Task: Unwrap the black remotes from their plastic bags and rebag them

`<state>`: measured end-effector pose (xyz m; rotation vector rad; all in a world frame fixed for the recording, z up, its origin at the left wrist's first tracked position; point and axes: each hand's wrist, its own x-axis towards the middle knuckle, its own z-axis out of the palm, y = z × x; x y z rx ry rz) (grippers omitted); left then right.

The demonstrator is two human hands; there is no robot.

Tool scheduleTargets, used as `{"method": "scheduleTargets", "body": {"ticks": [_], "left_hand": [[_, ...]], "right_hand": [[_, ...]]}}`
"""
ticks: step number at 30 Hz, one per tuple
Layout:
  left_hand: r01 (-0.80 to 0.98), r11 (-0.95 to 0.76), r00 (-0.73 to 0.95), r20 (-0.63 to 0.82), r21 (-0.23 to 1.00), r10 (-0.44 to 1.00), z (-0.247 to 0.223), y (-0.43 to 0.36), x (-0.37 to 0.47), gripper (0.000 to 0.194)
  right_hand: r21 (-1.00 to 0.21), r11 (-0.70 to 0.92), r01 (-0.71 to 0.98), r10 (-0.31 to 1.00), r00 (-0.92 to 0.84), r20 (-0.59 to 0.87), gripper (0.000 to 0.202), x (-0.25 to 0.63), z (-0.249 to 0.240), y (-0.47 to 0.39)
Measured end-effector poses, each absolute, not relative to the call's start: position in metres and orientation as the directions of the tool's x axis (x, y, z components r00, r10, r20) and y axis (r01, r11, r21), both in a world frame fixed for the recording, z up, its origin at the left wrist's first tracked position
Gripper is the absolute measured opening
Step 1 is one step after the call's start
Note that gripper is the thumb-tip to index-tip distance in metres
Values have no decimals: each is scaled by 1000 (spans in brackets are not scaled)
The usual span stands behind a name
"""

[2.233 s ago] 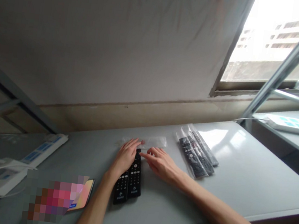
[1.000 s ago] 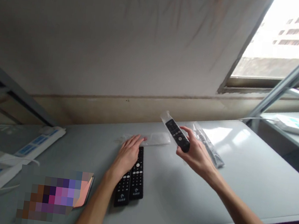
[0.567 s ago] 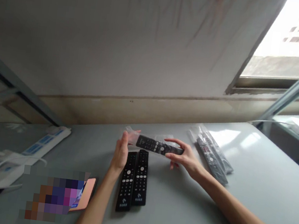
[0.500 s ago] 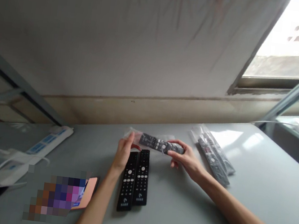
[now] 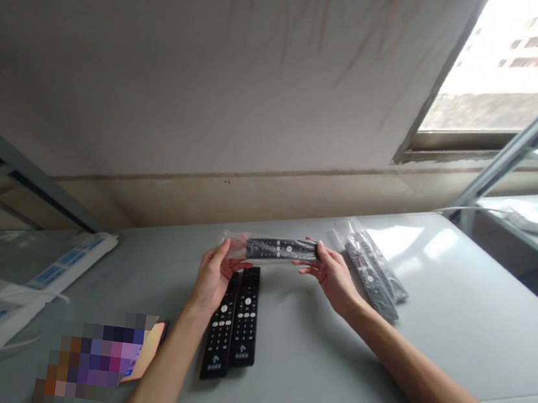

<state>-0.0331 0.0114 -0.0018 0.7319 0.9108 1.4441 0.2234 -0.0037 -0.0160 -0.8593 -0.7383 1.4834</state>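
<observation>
A black remote control [image 5: 273,248] lies inside a clear plastic bag [image 5: 238,243], held level above the desk between both hands. My left hand [image 5: 214,273] pinches the loose end of the bag. At the other end, my right hand [image 5: 333,271] grips the remote through the plastic, thumb on top. Below my left hand, two bare black remotes [image 5: 219,339] [image 5: 245,329] lie side by side on the desk, the left one's top partly hidden by my fingers. To the right of my right hand, two more bagged remotes [image 5: 371,276] rest on the desk.
A white power strip [image 5: 47,285] with cables runs along the left of the grey desk [image 5: 316,377]. A phone [image 5: 145,350], largely pixelated, lies by my left forearm. Metal frame bars [image 5: 515,147] rise at both sides, with a wall behind and a window at right.
The bagged remote has turned nearly level and now lies fully along the bag. My right hand has shifted to the bag's right end. The camera view has swung slightly right.
</observation>
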Motion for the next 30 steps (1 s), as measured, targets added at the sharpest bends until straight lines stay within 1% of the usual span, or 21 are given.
{"method": "scheduleTargets", "body": {"ticks": [4, 7, 9, 11, 12, 14, 16, 18, 22, 24, 26, 28, 29, 30], "left_hand": [[-590, 87, -17, -120, 803, 993, -3, 12, -35, 39], [-644, 119, 35, -125, 756, 991, -1, 12, -35, 41], [-653, 115, 34, -124, 748, 992, -1, 13, -34, 44], [-654, 116, 9, -145, 747, 989, -2, 13, -34, 45], [-657, 119, -3, -161, 744, 987, -3, 14, -33, 44], [-667, 126, -6, -174, 734, 985, -5, 14, -33, 42], [-680, 122, 14, -154, 723, 988, -6, 14, -33, 39], [-684, 120, 37, -130, 720, 991, -5, 13, -34, 39], [-640, 165, 93, -137, 751, 986, -2, 11, -34, 45], [-606, 191, 106, -160, 772, 981, -3, 11, -34, 48], [-581, 186, 66, -181, 792, 981, -6, 13, -34, 47], [-561, 145, -17, -186, 815, 982, -9, 16, -35, 41], [-549, 116, -66, -181, 828, 981, -9, 18, -35, 39], [-535, 89, -107, -172, 840, 979, -10, 19, -36, 39]], "right_hand": [[-867, -72, -493, 997, -11, -76, 50, 226, -1, 1], [-890, -53, -453, 998, -12, -54, 51, 228, 20, 10], [-929, -4, -371, 999, -31, 8, 55, 228, 43, 17], [-979, 116, -170, 987, -89, 132, 61, 225, 70, 23], [-980, 187, -63, 973, -127, 194, 62, 223, 84, 26], [-930, 340, 139, 932, -184, 313, 60, 217, 109, 31], [-848, 460, 264, 884, -224, 410, 56, 211, 129, 35], [-806, 519, 285, 852, -243, 463, 54, 207, 143, 37], [-848, 513, 130, 850, -215, 481, 53, 206, 158, 43], [-857, 512, 59, 853, -149, 500, 50, 215, 163, 48], [-844, 535, 32, 845, -6, 535, 46, 233, 166, 55], [-825, 565, 23, 800, 227, 555, 43, 257, 164, 62], [-815, 579, 8, 757, 365, 541, 40, 271, 161, 66], [-816, 577, -26, 725, 477, 497, 38, 284, 156, 69]]}}
